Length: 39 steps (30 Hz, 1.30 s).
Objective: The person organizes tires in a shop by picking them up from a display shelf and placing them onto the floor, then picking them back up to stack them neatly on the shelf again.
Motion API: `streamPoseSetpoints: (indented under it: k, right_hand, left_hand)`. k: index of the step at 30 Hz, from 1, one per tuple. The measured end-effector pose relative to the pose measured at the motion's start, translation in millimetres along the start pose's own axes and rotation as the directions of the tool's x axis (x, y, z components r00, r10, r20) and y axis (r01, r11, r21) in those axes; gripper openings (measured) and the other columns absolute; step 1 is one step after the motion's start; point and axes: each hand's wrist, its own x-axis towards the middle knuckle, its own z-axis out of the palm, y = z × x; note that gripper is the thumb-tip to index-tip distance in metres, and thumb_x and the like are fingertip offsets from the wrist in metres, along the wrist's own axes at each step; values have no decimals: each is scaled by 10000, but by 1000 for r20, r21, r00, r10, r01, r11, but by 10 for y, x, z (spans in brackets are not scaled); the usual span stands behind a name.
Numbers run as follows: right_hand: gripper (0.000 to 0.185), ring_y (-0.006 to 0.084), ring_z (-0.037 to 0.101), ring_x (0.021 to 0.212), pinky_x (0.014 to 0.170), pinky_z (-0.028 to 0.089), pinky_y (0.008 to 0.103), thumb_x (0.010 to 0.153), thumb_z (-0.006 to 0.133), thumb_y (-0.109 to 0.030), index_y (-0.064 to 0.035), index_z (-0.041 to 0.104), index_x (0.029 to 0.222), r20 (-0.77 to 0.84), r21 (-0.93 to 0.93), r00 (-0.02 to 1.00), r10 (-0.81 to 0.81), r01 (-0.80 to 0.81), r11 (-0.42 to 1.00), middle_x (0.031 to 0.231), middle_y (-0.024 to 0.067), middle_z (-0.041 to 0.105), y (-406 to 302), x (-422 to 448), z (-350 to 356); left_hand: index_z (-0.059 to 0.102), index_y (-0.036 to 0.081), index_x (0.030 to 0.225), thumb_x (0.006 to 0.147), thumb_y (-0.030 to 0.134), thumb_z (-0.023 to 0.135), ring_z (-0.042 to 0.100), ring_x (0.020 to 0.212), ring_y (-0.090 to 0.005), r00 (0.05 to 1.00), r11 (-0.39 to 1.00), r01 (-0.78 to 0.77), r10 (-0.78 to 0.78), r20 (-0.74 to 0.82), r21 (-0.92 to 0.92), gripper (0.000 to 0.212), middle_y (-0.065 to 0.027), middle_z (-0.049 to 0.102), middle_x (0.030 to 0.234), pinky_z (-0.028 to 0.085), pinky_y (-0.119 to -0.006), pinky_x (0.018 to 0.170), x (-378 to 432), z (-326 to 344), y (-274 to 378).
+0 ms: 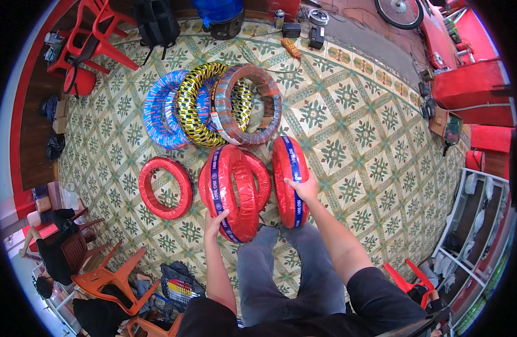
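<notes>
My left hand (pixel 216 223) grips a tyre in red plastic wrap (pixel 228 181), with a blue printed band, at its lower left. My right hand (pixel 304 188) holds another red-wrapped tyre (pixel 288 158) by its right side, thumb across the band. Both stand roughly on edge in front of my knees, a gap between them. Partly hidden behind the left one is a further red-wrapped tyre (pixel 263 181). To the left, a red-wrapped tyre (pixel 145 189) lies on the floor. Beyond lean blue-wrapped tyres (pixel 154 111), yellow-and-black wrapped tyres (pixel 186 101) and a grey-and-orange wrapped tyre (pixel 224 99).
Patterned floor tiles (pixel 347 151) surround the tyres. A black backpack (pixel 156 25), a blue water container (pixel 218 8) and an orange power strip (pixel 291 47) lie ahead. Red chairs (pixel 98 42) stand far left, an orange chair (pixel 115 282) and a seated person (pixel 54 257) lower left, metal shelving (pixel 460 257) right.
</notes>
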Motion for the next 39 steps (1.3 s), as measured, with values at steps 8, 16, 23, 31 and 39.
streamPoseSetpoints:
  k: [8,16,23,31,39]
  right_hand:
    - [824,212,676,1019,939,525,366,628,945,-366,-29,588,1290,172,234,985,4,-45,971,1143,114,702,72,11,-174]
    - [532,173,710,906,873,556,349,694,913,-329,-43,702,1090,342,151,935,100,-159,976,1025,84,748,-192,-716,-437]
    - [532,181,703,917,879,557,363,662,925,-201,-35,678,1103,347,323,921,-176,59,945,1021,65,745,-784,-2104,-1291]
    - [632,159,683,929,875,551,335,628,945,-218,-10,641,1143,735,174,621,-272,214,961,1048,74,727,-1851,-3247,-2065]
    - [803,200,660,1001,925,533,372,570,957,-198,-5,571,1248,870,348,184,-458,430,833,1127,83,683,-2530,-5221,-2076]
  left_hand:
    - [594,-9,1259,803,214,807,667,1013,-204,997,963,17,-38,-73,-267,551,-103,688,1146,515,-356,931,63,-81,-309]
    - [577,27,1282,681,149,906,651,1015,-180,993,991,-103,98,-69,-86,696,-64,685,1139,507,-350,945,-1096,197,158]
    - [595,27,1237,642,91,899,656,939,-141,976,965,-213,204,-74,-155,671,-37,695,1067,530,-326,897,-2509,84,721]
    - [578,-16,1203,621,202,942,666,924,-178,866,914,-398,343,-365,-84,720,-88,697,1046,535,-348,886,-4360,374,1093]
    - [555,19,1322,681,107,882,631,1042,-143,597,542,-754,332,-730,-370,725,-52,670,1170,500,-338,968,-6566,155,708]
